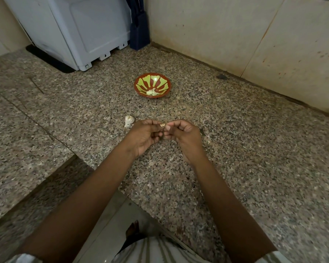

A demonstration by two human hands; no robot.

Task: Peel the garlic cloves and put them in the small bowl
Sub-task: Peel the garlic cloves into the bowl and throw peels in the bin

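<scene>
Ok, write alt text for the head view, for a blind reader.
A person's left hand and right hand pinch a mostly hidden garlic clove between them above a granite counter. Beyond them a small red and green bowl holds a few peeled cloves; part of a garlic bulb lies on the counter beside the left hand.

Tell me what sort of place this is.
Most likely a home kitchen: a speckled granite counter runs against tiled walls, a white appliance stands at the back, and a small bowl holds peeled garlic cloves.
</scene>
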